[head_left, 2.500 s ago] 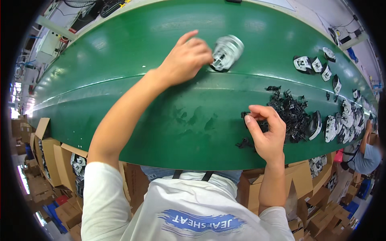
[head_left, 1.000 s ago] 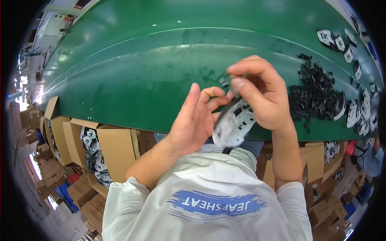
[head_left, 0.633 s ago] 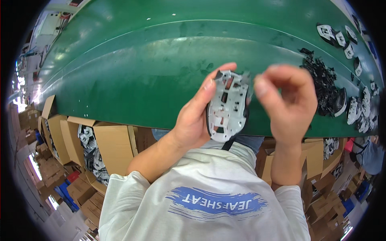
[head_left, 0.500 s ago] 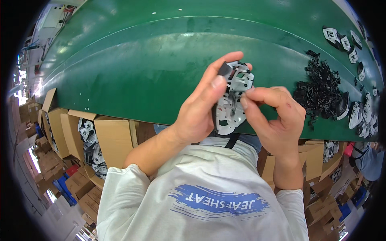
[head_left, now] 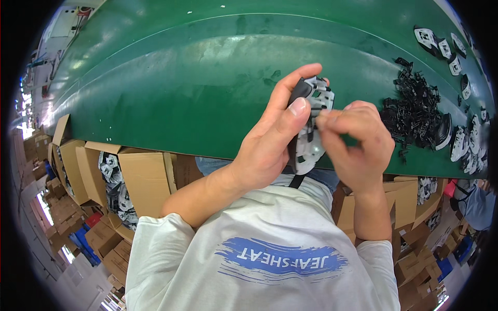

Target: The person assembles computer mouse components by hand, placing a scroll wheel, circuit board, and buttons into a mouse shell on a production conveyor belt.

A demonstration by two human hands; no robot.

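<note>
An oblong white-and-black plastic shell stands tilted above the near edge of the green table, its cut-out white inner side turned to my right. My left hand is closed round it, thumb on the near edge and fingers behind its dark outer side. From the right, my right hand meets the middle of the shell with thumb and forefinger pinched together. Whatever lies between those fingertips is hidden and slightly blurred.
A heap of small black plastic parts lies at the right of the green table. Several white-and-black shells rest beyond it and along the right rim. Open cardboard boxes with similar parts stand against the near edge.
Both hands have shifted slightly to the right with the shell. The shell has turned more edge-on, and the right fingertips now cover more of its middle.
</note>
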